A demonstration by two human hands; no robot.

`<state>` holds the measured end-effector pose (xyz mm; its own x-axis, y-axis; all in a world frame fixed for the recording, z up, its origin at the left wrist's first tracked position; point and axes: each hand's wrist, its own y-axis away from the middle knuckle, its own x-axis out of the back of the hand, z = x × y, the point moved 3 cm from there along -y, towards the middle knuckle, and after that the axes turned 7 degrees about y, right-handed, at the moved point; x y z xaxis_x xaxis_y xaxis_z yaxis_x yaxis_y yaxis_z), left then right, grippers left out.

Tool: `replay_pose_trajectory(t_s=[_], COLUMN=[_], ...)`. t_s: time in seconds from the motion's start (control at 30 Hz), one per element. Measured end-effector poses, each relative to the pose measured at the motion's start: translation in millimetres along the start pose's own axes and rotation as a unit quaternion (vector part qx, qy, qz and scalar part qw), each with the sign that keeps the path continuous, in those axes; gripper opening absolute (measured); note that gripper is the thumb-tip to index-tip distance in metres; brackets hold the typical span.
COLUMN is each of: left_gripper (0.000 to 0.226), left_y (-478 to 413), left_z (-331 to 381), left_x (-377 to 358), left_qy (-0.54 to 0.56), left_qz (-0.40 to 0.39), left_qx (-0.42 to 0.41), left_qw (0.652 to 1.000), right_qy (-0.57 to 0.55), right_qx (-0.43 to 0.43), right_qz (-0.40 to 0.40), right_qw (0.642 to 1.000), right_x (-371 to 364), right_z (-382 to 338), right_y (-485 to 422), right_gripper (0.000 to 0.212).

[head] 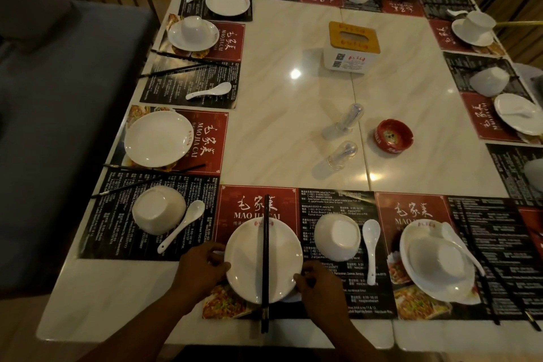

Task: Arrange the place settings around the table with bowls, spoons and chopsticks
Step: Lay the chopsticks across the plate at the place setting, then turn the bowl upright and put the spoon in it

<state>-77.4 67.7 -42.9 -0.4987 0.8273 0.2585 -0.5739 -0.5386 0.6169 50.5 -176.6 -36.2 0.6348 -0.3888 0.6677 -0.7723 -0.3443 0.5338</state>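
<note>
Head view, nearest edge first: the left hand curls its fingers onto the left rim of a round, glossy white plate, and the right hand pinches the lower right rim, so both hands are clamped on the same plate. It sits on a printed paper placemat, part deep red with white characters and part black with fine white text, at the near side of the table. A pair of slim black chopsticks lies straight across the plate's middle, their near ends jutting past the placemat towards the table edge. Just right of the plate, on the black print, a smooth white bowl stands upside down with its flat foot upward. A white ceramic spoon lies beside it, its handle pointing to the near edge. At the left corner, a corner bowl is likewise upturned, with a corner spoon slanting just beside it. Beyond them the table shows a polished, cream, marble-veined top with bright glints of light. Near its middle are two small clear containers and a round, glossy red ashtray with a notched rim. Farther off sits a square white tissue box with a pale wooden lid and an oval slot.
</note>
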Motion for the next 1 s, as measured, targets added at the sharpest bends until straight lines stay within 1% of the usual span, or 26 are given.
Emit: replay_pose_trajectory(t_s=[0.23, 0.33, 0.5, 0.53, 0.6, 0.67, 0.7, 0.73, 0.8, 0.83, 0.9, 0.93, 1.0], left_gripper=[0.035, 0.031, 0.026, 0.026, 0.029, 0.031, 0.032, 0.032, 0.032, 0.034, 0.038, 0.039, 0.044], left_y=[2, 4, 7, 7, 8, 9, 9, 11, 13, 13, 14, 14, 14], left_z=[1, 6, 33, 42, 57, 68, 74, 78, 87, 89, 93, 94, 97], left_x=[1, 1, -7, -12, -25, -40, -49, -59, -77, -86, -103, -111, -125], left_qy=[-0.007, -0.023, -0.084, -0.095, -0.114, -0.13, -0.141, -0.152, -0.16, -0.163, -0.181, -0.195, -0.229], left_qz=[0.006, 0.036, 0.089, 0.091, 0.081, 0.057, 0.043, 0.029, 0.007, -0.003, -0.018, -0.024, -0.043], left_qx=[-0.008, -0.028, -0.118, -0.138, -0.179, -0.216, -0.234, -0.252, -0.285, -0.295, -0.306, -0.312, -0.323], left_qw=[1.0, 0.999, 0.985, 0.982, 0.974, 0.966, 0.961, 0.955, 0.945, 0.942, 0.935, 0.929, 0.917], right_qy=[-0.003, 0.005, 0.095, 0.105, 0.117, 0.148, 0.168, 0.188, 0.222, 0.24, 0.27, 0.274, 0.268], right_qx=[0.01, 0.007, 0.049, 0.053, 0.074, 0.109, 0.126, 0.14, 0.159, 0.17, 0.185, 0.187, 0.188], right_qz=[-0.011, -0.001, 0.089, 0.113, 0.186, 0.245, 0.25, 0.234, 0.17, 0.134, 0.073, 0.056, 0.045], right_qw=[1.0, 1.0, 0.99, 0.987, 0.973, 0.952, 0.945, 0.944, 0.947, 0.946, 0.942, 0.942, 0.944], right_x=[7, 10, 46, 57, 82, 103, 110, 115, 117, 114, 108, 105, 103], right_z=[-7, -7, 0, 3, 9, 15, 18, 19, 18, 18, 19, 20, 21], right_y=[3, 7, 15, 14, 9, -2, -8, -15, -29, -35, -45, -50, -56], right_gripper=[0.016, 0.012, 0.012, 0.011, 0.011, 0.026, 0.039, 0.054, 0.084, 0.095, 0.107, 0.109, 0.106])
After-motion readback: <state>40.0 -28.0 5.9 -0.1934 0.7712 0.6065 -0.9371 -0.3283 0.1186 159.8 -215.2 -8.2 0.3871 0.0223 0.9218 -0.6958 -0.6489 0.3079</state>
